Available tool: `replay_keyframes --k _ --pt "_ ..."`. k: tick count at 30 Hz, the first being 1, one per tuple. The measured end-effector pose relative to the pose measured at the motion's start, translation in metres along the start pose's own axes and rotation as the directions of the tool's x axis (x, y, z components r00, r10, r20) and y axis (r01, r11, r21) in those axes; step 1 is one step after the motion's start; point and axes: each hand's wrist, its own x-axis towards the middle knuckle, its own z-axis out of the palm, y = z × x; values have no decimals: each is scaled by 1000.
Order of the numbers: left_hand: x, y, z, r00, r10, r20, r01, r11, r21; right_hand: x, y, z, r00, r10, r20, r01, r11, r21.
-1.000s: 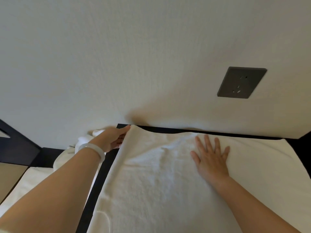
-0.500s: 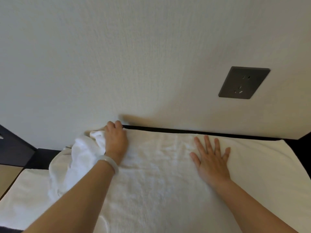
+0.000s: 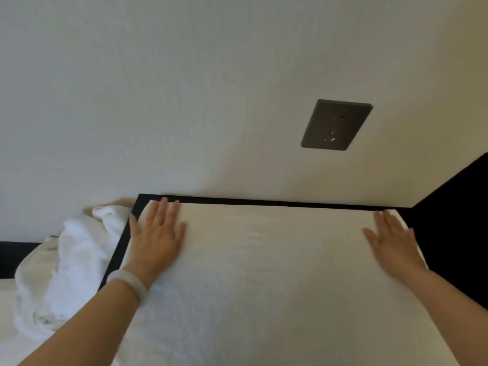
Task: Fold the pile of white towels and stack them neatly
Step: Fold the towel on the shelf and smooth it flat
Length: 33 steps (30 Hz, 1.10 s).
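Observation:
A white towel (image 3: 264, 273) lies spread flat on a black table (image 3: 264, 200) against the wall. My left hand (image 3: 155, 236) presses flat on the towel's far left corner, fingers straight, a pale bangle on the wrist. Flat on the far right corner is my right hand (image 3: 393, 239), fingers straight, slightly blurred. A crumpled heap of white towels (image 3: 71, 262) lies left of the table, apart from both hands.
The pale wall (image 3: 184, 101) rises right behind the table, with a dark socket plate (image 3: 336, 125) on it. The table's bare black top (image 3: 454, 220) shows at the right. A white surface (image 3: 8, 299) lies low at the left under the heap.
My left hand has let go of the towel edge and now lies flat on the far left corner. My right hand slid from the middle to the far right corner. The towel looks smoother.

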Motion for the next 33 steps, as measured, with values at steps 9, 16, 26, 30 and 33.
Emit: replay_keyframes --k 9,16,26,30,33 --pt "-15 42 3 982 189 15 -189 982 -6 -3 18 11 999 -41 -2 41 998 40" --pt "-40 122 5 951 283 -123 -290 956 -40 -57 -133 18 914 -323 -247 361 923 132" --pt "-17 13 -1 998 54 11 -54 998 -17 -12 -37 18 980 -198 -27 199 978 68" --pt "-6 -15 -6 999 30 36 -28 998 -57 8 -17 -7 996 -34 80 29 998 60" --pt "-18 42 -8 986 162 -42 -162 987 1 -18 -78 -8 984 -179 -1 179 981 73"
